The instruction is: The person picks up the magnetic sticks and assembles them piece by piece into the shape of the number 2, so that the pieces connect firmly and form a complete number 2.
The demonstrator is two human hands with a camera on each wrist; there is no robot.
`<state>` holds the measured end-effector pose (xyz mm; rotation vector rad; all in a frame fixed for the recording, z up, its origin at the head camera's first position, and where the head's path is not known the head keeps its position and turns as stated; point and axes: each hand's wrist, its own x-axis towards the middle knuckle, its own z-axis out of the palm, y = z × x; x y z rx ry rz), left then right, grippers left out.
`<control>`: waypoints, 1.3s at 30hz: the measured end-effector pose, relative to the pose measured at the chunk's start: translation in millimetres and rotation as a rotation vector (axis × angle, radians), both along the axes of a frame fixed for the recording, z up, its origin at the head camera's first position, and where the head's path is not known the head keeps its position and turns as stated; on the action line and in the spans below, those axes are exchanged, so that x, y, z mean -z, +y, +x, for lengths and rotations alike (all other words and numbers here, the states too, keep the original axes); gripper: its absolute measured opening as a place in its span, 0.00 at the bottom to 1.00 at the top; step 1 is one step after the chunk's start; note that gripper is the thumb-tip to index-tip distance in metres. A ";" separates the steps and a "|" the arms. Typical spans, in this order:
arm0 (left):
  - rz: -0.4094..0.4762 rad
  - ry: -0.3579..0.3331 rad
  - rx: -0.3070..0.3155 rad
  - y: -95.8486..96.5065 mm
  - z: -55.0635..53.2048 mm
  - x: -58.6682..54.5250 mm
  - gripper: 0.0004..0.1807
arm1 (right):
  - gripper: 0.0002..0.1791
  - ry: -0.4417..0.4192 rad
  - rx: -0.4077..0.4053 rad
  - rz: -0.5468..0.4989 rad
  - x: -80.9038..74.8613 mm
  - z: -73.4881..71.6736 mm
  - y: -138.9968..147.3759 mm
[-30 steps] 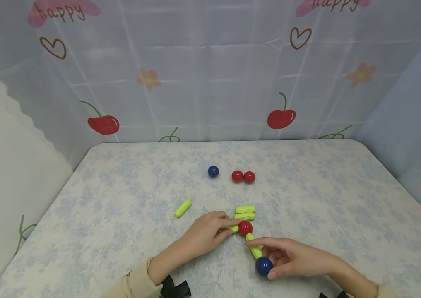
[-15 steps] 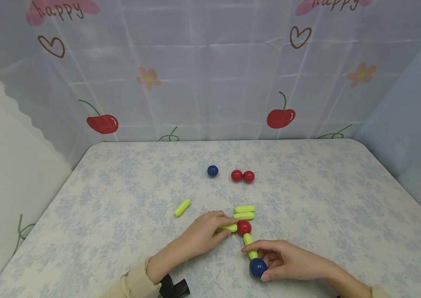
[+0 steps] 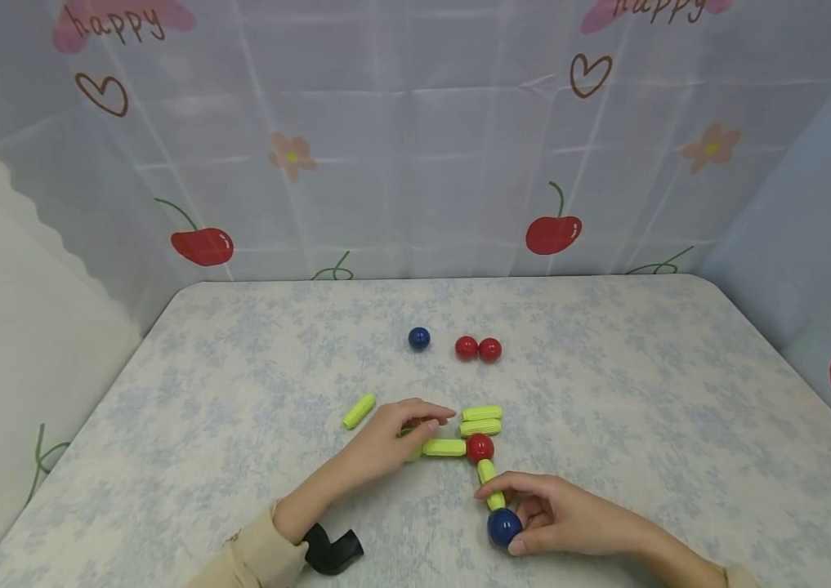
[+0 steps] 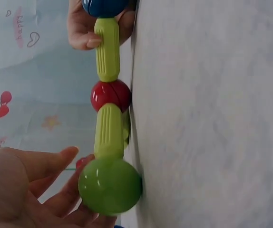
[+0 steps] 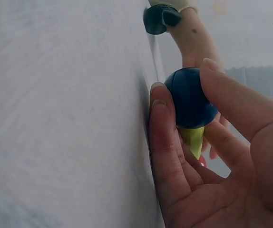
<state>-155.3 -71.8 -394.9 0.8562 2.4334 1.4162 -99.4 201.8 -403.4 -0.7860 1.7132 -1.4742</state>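
The right grip (image 3: 551,510) pinched the blue ball (image 3: 504,528) of a joined chain (image 3: 480,448) on the surface (image 3: 643,392) — left grip (image 3: 386,437) relaxed beside its green ball (image 4: 110,186) — while three sticks (image 3: 482,413) and three balls (image 3: 466,349) lay loose.

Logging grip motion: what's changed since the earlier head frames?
Left grip let go of the left rod and moved left, beside the green ball. Right grip shifted the held blue ball left, swinging the near rod along. Unchanged: right grip on that ball; far blue ball, two far red balls, three loose rods.
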 end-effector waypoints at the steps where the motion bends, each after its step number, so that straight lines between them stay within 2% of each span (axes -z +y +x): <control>1: 0.015 -0.003 -0.005 -2.2 -1.6 -1.7 0.15 | 0.26 -0.001 0.001 0.001 -0.2 0.0 -0.1; 7: 0.066 -0.005 -0.068 -17.8 -14.8 -9.8 0.15 | 0.27 -0.018 0.004 0.002 0.3 -0.3 -0.5; 10: 0.058 0.042 -0.117 -28.5 -21.8 -12.4 0.15 | 0.27 -0.026 0.009 0.004 0.6 -0.5 -0.7; 15: -0.049 0.166 -0.234 -51.6 -30.6 -16.9 0.16 | 0.27 -0.028 0.015 0.007 0.8 -0.4 -0.7; 17: -0.131 0.171 -0.259 -60.9 -31.8 -19.0 0.18 | 0.27 -0.030 0.014 0.005 0.8 -0.2 -0.6; 19: -0.228 0.137 -0.263 -68.8 -32.4 -20.4 0.22 | 0.27 -0.035 0.012 0.003 0.8 -0.2 -0.5; 22: -0.371 0.067 -0.242 -77.8 -31.3 -21.7 0.25 | 0.27 -0.039 0.011 0.001 0.8 -0.2 -0.4; 24: -0.430 0.034 -0.227 -81.6 -30.5 -20.8 0.22 | 0.27 -0.038 0.010 0.000 0.8 -0.1 -0.1; 29: -0.437 0.034 -0.220 -85.2 -29.6 -15.3 0.09 | 0.27 -0.032 0.008 -0.007 1.3 0.1 0.1; 32: -0.456 0.076 -0.270 -85.2 -28.3 -14.0 0.06 | 0.27 -0.023 0.004 -0.011 1.7 0.3 -0.3; 35: -0.473 0.157 -0.328 -83.3 -22.9 -17.7 0.06 | 0.26 -0.006 0.000 -0.013 2.1 0.5 -0.4; 37: -0.430 0.216 -0.307 -79.8 -15.5 -22.7 0.07 | 0.24 0.001 -0.003 -0.014 2.3 0.6 -0.5; 39: -0.352 0.240 -0.219 -73.4 -5.0 -28.3 0.09 | 0.23 0.009 -0.006 -0.011 2.3 0.6 -0.5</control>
